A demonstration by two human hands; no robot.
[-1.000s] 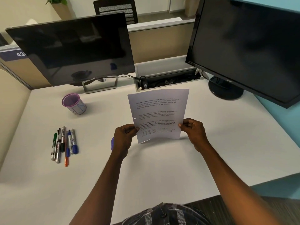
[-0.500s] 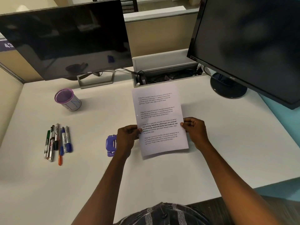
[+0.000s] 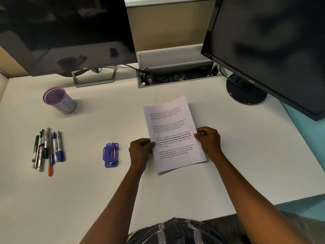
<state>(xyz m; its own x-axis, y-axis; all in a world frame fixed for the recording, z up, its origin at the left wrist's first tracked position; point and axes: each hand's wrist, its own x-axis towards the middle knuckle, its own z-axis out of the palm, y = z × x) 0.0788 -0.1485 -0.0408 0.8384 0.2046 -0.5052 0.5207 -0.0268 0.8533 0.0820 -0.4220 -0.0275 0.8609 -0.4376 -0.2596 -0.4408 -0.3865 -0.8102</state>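
Observation:
A white sheet of paper (image 3: 173,131) with several printed paragraphs lies flat on the white desk (image 3: 105,191), turned slightly anticlockwise. My left hand (image 3: 140,150) pinches its left edge with curled fingers. My right hand (image 3: 209,138) pinches its right edge the same way. A small purple stapler (image 3: 110,154) lies on the desk just left of my left hand, not touched.
Several pens and markers (image 3: 46,148) lie side by side at the left. A purple-rimmed cup (image 3: 59,100) stands behind them. Two dark monitors (image 3: 66,32) (image 3: 274,46) stand at the back, with an open cable tray (image 3: 175,76) between them.
The sheet was held upright above the desk and has been lowered until it lies flat. Both hands came down with it. The purple stapler, hidden before, now shows.

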